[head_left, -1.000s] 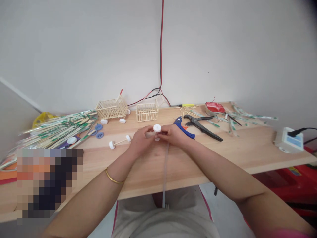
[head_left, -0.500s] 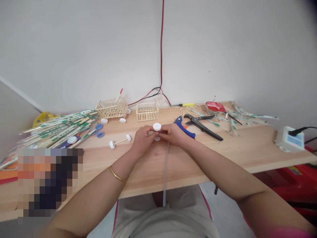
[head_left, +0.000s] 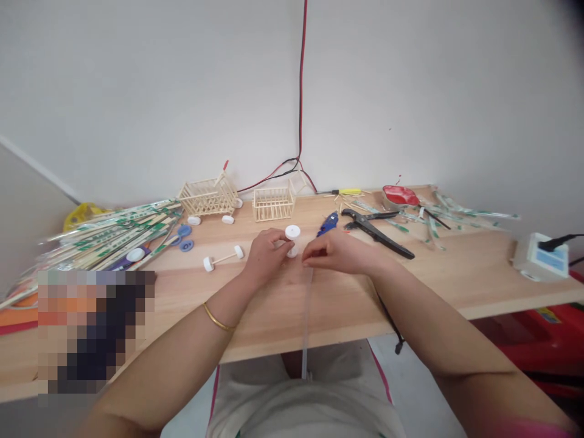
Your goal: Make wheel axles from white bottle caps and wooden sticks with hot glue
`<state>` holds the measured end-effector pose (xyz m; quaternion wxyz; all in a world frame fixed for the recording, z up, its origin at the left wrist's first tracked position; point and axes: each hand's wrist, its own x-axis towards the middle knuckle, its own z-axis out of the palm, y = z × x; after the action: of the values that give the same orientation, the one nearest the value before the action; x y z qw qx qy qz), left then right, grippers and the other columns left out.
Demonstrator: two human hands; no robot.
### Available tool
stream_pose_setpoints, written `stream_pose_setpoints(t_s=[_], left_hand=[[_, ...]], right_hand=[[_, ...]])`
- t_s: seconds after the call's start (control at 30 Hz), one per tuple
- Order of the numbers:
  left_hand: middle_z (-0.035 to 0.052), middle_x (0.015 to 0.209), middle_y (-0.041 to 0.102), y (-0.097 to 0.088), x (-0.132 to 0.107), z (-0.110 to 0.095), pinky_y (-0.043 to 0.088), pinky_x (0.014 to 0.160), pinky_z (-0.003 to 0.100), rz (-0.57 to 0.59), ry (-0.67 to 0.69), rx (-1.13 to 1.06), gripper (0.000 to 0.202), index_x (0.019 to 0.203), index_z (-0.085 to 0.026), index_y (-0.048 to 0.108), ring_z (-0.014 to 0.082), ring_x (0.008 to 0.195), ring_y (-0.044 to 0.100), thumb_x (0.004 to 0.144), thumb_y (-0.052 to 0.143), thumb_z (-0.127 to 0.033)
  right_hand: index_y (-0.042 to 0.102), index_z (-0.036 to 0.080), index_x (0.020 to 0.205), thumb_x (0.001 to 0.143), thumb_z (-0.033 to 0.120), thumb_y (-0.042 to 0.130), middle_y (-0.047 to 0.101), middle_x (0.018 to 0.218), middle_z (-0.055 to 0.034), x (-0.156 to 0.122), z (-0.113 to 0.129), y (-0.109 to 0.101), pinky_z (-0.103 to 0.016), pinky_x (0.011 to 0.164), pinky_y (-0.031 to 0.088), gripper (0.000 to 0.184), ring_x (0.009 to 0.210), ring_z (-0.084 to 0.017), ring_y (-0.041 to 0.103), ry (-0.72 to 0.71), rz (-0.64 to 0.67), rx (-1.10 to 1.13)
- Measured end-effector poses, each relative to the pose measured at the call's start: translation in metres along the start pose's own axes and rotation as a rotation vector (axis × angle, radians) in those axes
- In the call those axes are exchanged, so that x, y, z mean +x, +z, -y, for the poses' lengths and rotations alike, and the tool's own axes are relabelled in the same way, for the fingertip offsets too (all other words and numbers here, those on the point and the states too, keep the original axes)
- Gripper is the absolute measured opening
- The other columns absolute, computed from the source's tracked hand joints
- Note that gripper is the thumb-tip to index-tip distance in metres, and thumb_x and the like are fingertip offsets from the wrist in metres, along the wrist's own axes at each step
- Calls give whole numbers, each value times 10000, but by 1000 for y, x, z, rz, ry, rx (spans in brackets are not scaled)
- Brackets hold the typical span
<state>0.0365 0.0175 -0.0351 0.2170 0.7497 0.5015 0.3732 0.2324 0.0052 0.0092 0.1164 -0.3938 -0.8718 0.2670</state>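
My left hand pinches a small wheel-and-axle piece held upright, one white round wheel above and another below; the fingers hide most of the axle between them. Just to the right, apart from that piece, my right hand has its thumb and fingers curled together. Whether anything sits in that pinch is hidden. A similar axle with two white wheels lies on the table to the left. Beyond my right hand rests a blue glue gun, partly covered by it.
A stick-built cart on white wheels and a stick-built box stand at the back. Wrapped sticks and blue caps lie left. Black cutters, a red dish and a white power box are right.
My right hand has come away from the wheel piece and moved slightly right, covering more of the glue gun. My left hand keeps the piece upright in nearly the same place.
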Motion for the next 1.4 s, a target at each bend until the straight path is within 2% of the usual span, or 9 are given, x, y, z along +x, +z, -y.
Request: stream_pose_setpoints(t_s=[0.07, 0.23, 0.5, 0.93, 1.07, 1.13, 1.2, 1.3, 1.4], left_hand=[[27, 905, 686, 0, 1, 1, 442, 865, 316, -1, -14, -4, 70, 777, -188, 666, 172, 902, 603, 757, 611, -227], [23, 923, 688, 1, 2, 3, 444, 877, 320, 31, -11, -32, 88, 805, -202, 675, 175, 927, 605, 760, 606, -231], [13, 919, 691, 0, 1, 3, 439, 874, 312, 36, 9, -28, 80, 790, -207, 681, 173, 921, 602, 762, 607, -221], [20, 879, 688, -1, 3, 3, 451, 871, 327, 29, -44, -27, 83, 780, -197, 672, 178, 889, 610, 755, 604, -237], [20, 895, 688, -1, 2, 4, 449, 869, 318, 40, -22, -17, 79, 785, -199, 671, 175, 901, 606, 760, 605, -235], [24, 900, 686, 0, 2, 4, 448, 866, 314, 34, -16, -16, 79, 789, -195, 669, 172, 904, 605, 760, 608, -234], [24, 894, 684, 0, 1, 4, 448, 860, 312, 28, -17, -14, 71, 780, -192, 667, 171, 902, 605, 756, 609, -225], [26, 878, 681, 1, 1, 4, 452, 847, 314, 31, -22, -13, 65, 763, -189, 667, 173, 891, 607, 750, 607, -213], [26, 870, 679, 0, 1, 3, 453, 850, 322, 31, -20, -18, 68, 767, -188, 666, 174, 885, 606, 750, 609, -222]], right_hand=[[703, 211, 910, 842, 268, 540, 707, 785, -16, 1, 13, 6, -210, 572, 355, 186, 641, -120, 592, -27, 29, -99], [677, 221, 953, 914, 292, 438, 716, 790, -85, 11, 35, 27, -248, 522, 308, 252, 679, -200, 644, 108, 55, -512], [608, 160, 965, 902, 209, 437, 702, 773, -102, 21, 25, 47, -265, 523, 339, 189, 697, -229, 663, 44, 63, -645], [589, 162, 999, 907, 244, 419, 700, 816, -113, 19, 28, 48, -259, 595, 373, 210, 729, -214, 656, 78, 58, -554], [660, 182, 834, 899, 262, 442, 706, 800, -81, 3, 31, 29, -243, 577, 358, 241, 713, -190, 641, 23, 105, -443], [680, 199, 795, 872, 250, 482, 704, 763, -42, -5, 24, 13, -224, 578, 355, 219, 674, -151, 620, -48, 138, -302], [688, 198, 759, 839, 209, 506, 689, 696, -13, -9, 12, 0, -211, 554, 341, 199, 605, -120, 586, -46, 147, -204], [687, 175, 707, 813, 200, 522, 663, 634, -17, -6, -9, -9, -221, 518, 301, 198, 545, -113, 532, 61, 18, -215], [697, 171, 759, 809, 237, 544, 661, 652, -22, 2, -18, -3, -225, 533, 298, 174, 568, -118, 527, 142, -170, -178]])
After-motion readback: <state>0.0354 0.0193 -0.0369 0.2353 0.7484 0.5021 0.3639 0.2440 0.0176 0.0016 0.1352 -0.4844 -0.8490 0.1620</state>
